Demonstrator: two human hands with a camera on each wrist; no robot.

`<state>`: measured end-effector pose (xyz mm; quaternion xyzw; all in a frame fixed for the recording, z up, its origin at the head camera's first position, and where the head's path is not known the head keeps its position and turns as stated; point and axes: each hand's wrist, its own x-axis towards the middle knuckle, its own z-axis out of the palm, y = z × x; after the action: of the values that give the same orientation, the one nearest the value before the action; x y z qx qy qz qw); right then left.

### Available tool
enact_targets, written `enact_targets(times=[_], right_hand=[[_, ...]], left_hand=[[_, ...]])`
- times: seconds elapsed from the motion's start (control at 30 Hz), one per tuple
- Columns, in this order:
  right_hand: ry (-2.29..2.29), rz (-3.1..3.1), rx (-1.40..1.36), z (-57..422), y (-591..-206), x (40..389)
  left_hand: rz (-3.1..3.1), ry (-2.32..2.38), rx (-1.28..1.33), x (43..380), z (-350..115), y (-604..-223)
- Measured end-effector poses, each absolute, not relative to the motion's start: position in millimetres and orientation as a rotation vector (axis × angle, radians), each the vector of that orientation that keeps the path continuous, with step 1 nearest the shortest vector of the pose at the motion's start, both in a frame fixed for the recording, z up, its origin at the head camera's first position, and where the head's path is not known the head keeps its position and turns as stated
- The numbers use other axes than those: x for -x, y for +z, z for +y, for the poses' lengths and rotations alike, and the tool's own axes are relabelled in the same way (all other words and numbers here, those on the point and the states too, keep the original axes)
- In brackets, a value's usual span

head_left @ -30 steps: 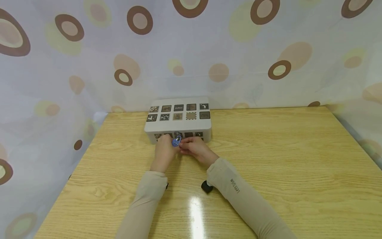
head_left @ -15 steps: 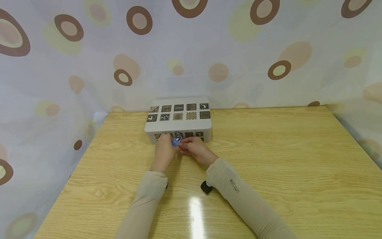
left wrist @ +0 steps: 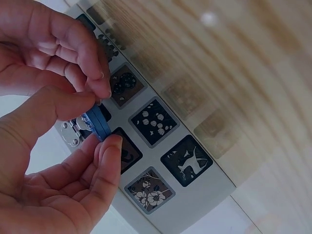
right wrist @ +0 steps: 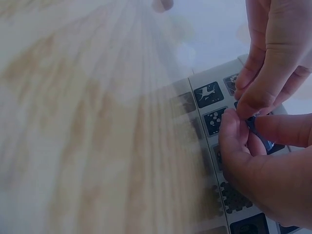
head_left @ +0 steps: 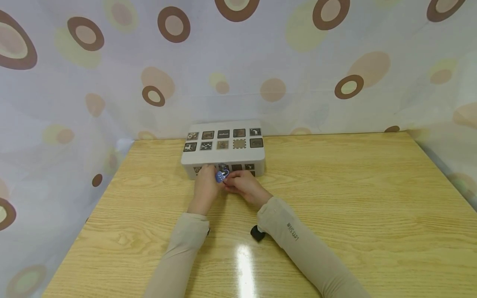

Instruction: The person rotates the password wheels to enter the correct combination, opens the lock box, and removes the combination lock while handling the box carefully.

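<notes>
A small blue padlock [head_left: 220, 177] is held just in front of the white box [head_left: 222, 155], its shackle toward the upper right. My left hand [head_left: 205, 186] pinches the padlock body [left wrist: 99, 123] between thumb and fingertips. From the other side, my right hand [head_left: 246, 185] has its thumb and fingers curled in at the padlock's edge, pinching there; what lies between those fingertips is mostly hidden. In the right wrist view the padlock [right wrist: 263, 139] shows only as a dark blue sliver among the fingers. Behind it, a metal latch [left wrist: 73, 132] is fixed on the box.
The box bears dark square pictures and stands on the wooden table [head_left: 335, 198] close to the patterned curtain [head_left: 238, 107]. Black wrist gear [head_left: 257, 233] hangs under the right sleeve. Bright glare [head_left: 244, 269] lies on the table's front part.
The padlock has tilted a little and shifted slightly toward the box. My left hand has edged forward slightly with it; my right hand has hardly moved.
</notes>
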<state>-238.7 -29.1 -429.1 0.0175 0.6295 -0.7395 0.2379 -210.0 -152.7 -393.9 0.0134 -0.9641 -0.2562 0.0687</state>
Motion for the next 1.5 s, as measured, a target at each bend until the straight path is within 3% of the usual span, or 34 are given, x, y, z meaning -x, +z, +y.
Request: enact_targets(times=[0.9, 1.5], right_hand=[[-2.009, 1.723, -0.046, -28, -425, 229], [-1.903, 1.892, 0.03, 17, -416, 218]], left_hand=[[-2.965, -0.826, -0.009, 201, -154, -385], [-3.106, -1.221, 0.15, 201, -136, -379]])
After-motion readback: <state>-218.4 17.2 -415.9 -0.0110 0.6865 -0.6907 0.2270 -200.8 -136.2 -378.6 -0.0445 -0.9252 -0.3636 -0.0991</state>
